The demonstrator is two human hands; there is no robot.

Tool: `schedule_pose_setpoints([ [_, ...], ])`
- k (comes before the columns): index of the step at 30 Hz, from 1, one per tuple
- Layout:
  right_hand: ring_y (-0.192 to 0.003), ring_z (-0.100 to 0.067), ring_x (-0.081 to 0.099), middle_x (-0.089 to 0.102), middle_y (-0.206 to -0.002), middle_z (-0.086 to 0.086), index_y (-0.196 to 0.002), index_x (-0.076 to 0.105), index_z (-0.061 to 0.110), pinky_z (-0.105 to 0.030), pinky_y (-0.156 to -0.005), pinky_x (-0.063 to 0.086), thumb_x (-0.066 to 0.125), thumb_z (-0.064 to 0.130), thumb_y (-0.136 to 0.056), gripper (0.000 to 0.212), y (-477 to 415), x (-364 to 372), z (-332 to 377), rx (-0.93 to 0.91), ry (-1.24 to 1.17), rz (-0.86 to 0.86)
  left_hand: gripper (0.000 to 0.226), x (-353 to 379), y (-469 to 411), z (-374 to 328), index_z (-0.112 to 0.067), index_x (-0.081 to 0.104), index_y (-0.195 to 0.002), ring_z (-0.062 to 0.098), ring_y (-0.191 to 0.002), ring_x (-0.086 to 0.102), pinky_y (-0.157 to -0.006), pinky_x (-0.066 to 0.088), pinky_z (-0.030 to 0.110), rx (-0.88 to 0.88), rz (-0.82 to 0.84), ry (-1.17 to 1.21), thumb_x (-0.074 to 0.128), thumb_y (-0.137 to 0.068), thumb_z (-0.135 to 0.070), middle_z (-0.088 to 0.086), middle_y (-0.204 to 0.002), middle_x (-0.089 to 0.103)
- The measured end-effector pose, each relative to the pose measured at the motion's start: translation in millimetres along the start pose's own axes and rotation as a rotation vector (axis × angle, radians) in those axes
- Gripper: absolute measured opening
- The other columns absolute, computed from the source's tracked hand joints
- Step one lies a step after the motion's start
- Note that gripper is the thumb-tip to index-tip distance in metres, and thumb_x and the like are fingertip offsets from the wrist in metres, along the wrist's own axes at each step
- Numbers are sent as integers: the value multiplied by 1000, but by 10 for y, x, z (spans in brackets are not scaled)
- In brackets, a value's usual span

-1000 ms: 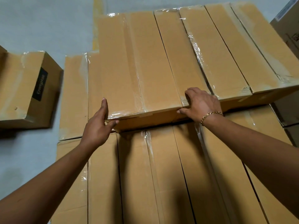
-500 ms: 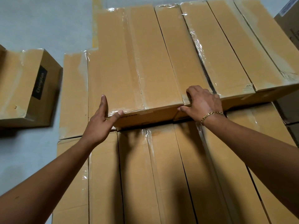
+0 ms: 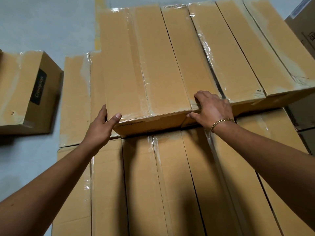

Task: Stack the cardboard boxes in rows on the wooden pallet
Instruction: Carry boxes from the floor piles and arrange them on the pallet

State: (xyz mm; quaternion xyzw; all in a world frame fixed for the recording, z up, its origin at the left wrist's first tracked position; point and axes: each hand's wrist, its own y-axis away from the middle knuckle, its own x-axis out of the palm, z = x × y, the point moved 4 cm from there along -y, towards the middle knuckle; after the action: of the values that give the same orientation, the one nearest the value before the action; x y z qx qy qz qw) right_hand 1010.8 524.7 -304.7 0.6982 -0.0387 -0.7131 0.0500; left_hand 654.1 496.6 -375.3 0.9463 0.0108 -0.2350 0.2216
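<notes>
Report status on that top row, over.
Left hand grips end box, near-left corner. Right hand grips neighbour box, near edge. Nothing in the way.

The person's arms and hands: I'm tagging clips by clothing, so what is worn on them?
The left hand and right hand are ungloved, and no sleeve shows on either forearm in this view. A gold chain-link bracelet circles the right wrist. No ring or watch is visible on either hand.

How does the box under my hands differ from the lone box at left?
The top box lies on the stack, left hand and right hand at its near corners; the lone box sits untouched on the floor. The lone box bears a black label; the top box, faint print. Both: taped brown cardboard.
</notes>
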Motion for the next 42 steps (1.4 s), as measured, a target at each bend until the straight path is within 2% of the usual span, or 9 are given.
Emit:
schedule_pose_setpoints([
  [11,-125,-23,50,48,-143,5,-134,47,25,-45,-97,40,67,61,-82,66,26,37,30,2,25,5,99,-54,-33,31,-45,17,-158,18,-146,38,-114,39,53,-8,43,-70,52,-76,-88,-5,-163,33],
  [14,-140,-20,37,32,-158,5,-146,36,25,-47,-108,34,66,58,-84,76,69,73,37,7,33,40,93,-46,20,-10,-45,25,-155,22,-141,45,-110,44,54,-13,31,-70,51,-77,-87,-3,-158,42],
  [18,-151,-19,17,8,-167,2,-157,13,20,-49,-118,22,60,61,-85,96,141,148,94,21,115,141,67,-60,124,-83,-34,53,-133,34,-119,58,-97,52,50,20,-28,-79,50,-84,-79,7,-128,62],
  [21,-151,-22,17,10,-167,0,-157,15,20,-50,-119,20,58,63,-86,93,158,92,173,50,114,162,70,-133,234,-112,-25,43,-152,28,-123,59,-106,47,42,19,-53,-65,57,-94,-63,5,-144,56],
  [23,-151,-22,19,14,-166,-1,-155,20,22,-50,-119,20,57,63,-87,88,175,19,251,61,113,182,66,-219,358,-117,-26,42,-153,18,-115,62,-103,45,34,64,-14,-122,61,-96,-52,0,-146,56],
  [25,-149,-21,23,19,-165,0,-150,28,24,-50,-118,21,56,63,-86,79,232,-40,364,60,124,203,64,-334,490,-72,-30,42,-153,15,-116,62,-103,47,35,105,58,-179,63,-95,-50,-3,-147,55],
  [31,-148,-19,26,24,-163,5,-154,27,27,-45,-118,21,55,61,-89,78,582,-156,854,122,85,255,65,-978,812,338,-30,50,-147,15,-128,55,-107,44,38,141,93,-229,63,-90,-57,-8,-147,53],
  [37,-145,-19,32,25,-163,7,-156,26,27,-43,-113,31,59,58,-89,81,1165,-279,1714,241,-82,294,54,-2000,1114,840,-31,51,-146,15,-130,52,-107,44,37,129,83,-294,62,-96,-49,-10,-148,51],
  [42,-147,-17,28,20,-164,9,-157,20,31,-40,-114,29,59,58,-89,82,1562,-191,2784,165,-222,390,55,-2917,1267,1164,-29,50,-146,5,-103,51,-95,42,31,35,27,-319,61,-96,-50,-8,-149,49],
])
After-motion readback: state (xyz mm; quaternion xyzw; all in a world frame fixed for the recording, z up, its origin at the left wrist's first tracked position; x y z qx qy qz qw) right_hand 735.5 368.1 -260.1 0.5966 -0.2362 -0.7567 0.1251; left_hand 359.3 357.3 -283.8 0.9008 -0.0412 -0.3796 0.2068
